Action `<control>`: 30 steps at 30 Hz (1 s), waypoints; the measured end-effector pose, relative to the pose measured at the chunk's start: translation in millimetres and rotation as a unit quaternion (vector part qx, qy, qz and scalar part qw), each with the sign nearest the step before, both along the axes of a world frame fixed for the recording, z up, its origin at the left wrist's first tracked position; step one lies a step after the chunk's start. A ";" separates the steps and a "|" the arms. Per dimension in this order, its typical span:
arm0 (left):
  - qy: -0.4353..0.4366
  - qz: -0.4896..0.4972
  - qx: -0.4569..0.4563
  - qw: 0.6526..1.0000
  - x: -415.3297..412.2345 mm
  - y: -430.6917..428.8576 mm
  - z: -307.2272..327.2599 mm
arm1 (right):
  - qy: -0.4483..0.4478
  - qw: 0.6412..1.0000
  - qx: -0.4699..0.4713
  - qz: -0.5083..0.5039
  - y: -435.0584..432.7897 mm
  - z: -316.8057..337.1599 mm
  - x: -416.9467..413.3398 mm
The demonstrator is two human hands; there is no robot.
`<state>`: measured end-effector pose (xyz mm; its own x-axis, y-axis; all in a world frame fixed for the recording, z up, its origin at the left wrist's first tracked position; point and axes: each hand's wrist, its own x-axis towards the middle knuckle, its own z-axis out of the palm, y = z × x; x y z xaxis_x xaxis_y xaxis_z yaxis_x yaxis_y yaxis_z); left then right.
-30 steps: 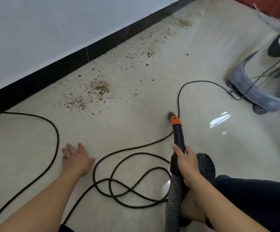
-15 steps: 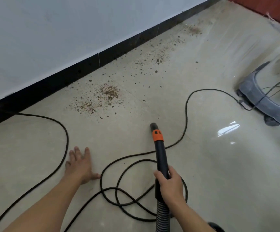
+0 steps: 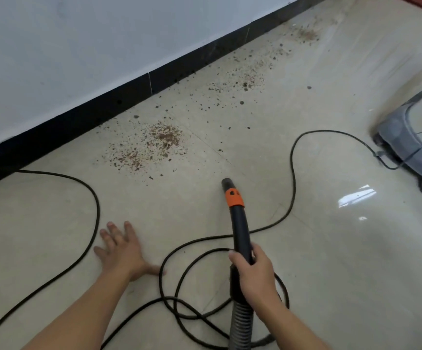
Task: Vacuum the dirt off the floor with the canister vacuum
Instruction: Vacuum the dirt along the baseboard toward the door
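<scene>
Right hand (image 3: 254,276) grips the black plastic vacuum wand (image 3: 240,228) w/ fingers & thumb curled round its lower part, just above where the grey ribbed hose (image 3: 240,324) joins it. The wand's long axis runs away from the person, up the frame & leaning slightly left. Its open tip sits just past an orange collar (image 3: 234,197) and points fwd toward the black skirting board (image 3: 103,108) & white wall (image 3: 78,46). Tip is low over the beige tiled floor (image 3: 331,261); can't tell if it touches. It's near, but short of, the closest patch of brown crumbly dirt (image 3: 154,145), which lies between tip & skirting, a bit to the left. More dirt specks (image 3: 240,80) trail along the skirting to the far right, ending in a smaller brown smear (image 3: 307,35).

Left hand (image 3: 122,251) lies palm-down on the floor, fingers spread & straight, thumb stuck out to the right, just beside a loop of the thin black power cord (image 3: 291,170). The cord coils under the wand & hose. One run sweeps out left round the left hand, another snakes up right to the grey-based canister vacuum (image 3: 402,142). The vac stands at the right edge, well apart from the dirt, only partly in frame. A bright glare spot (image 3: 356,197) shows on the floor beside it.
</scene>
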<state>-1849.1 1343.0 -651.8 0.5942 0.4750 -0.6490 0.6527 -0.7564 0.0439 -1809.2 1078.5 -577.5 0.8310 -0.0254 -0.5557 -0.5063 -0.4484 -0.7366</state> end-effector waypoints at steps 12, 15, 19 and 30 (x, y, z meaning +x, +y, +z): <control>-0.174 0.065 0.131 0.974 -10.0 -20.9 -43.8 | 0.007 0.999 0.010 0.051 -5.0 -3.6 -21.4; -0.190 0.069 0.149 0.968 -10.6 -23.5 -49.3 | 0.016 0.998 0.007 0.060 -2.2 -4.3 -32.2; -0.192 0.075 0.162 0.965 -10.7 -23.9 -52.6 | -0.037 0.999 -0.021 0.007 -7.1 -14.7 35.5; -0.204 0.088 0.175 0.959 -7.8 -22.5 -52.2 | 0.008 0.991 -0.007 0.136 16.0 -9.9 0.7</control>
